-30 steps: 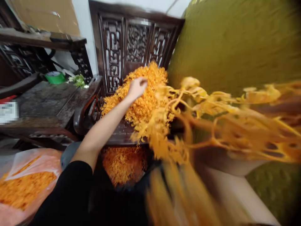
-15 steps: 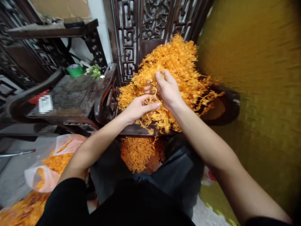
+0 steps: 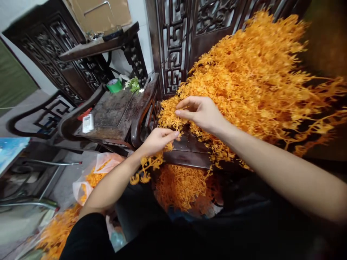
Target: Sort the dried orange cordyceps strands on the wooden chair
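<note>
The orange stringy bit (image 3: 151,162) hangs under the left hand (image 3: 157,141), its thumb and fingers pinched shut on it, while the right hand (image 3: 204,115), thumb and fingertips a little apart, is by the big orange pile (image 3: 249,76) on the dark wooden chair (image 3: 189,148).

Passable: above the bare seat strip (image 3: 189,143), over the middle of the side table (image 3: 114,112) | Blocked: orange pile (image 3: 244,79) rightward, carved backrest (image 3: 204,45) behind, armrest (image 3: 135,127) leftward | Table obstacles: green roll (image 3: 115,86), leafy sprig (image 3: 133,85)
</note>
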Demonstrator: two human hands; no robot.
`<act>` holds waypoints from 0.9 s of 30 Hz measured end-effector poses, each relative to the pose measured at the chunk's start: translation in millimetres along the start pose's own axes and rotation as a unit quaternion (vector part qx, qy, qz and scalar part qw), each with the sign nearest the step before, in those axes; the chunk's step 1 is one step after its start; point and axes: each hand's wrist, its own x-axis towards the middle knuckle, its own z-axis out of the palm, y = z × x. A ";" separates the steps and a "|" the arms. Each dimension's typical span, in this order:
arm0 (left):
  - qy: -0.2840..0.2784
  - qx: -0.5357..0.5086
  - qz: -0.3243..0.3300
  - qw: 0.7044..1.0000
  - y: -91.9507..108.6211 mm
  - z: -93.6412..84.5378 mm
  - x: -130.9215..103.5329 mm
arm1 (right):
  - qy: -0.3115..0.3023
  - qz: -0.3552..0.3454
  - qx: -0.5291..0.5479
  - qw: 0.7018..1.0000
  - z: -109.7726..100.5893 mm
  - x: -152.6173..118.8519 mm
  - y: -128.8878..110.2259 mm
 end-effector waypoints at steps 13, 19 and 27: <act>0.014 0.164 0.054 0.985 -12.2 -9.9 -17.7 | -0.079 0.047 -0.053 0.994 -5.9 -3.1 31.2; -0.023 0.207 0.058 0.976 -7.0 2.8 -22.5 | -0.068 -0.014 -0.129 0.989 1.7 11.7 25.2; -0.003 0.177 0.051 0.983 -14.1 -8.0 -28.3 | -0.089 0.095 0.039 0.991 -4.5 1.4 44.3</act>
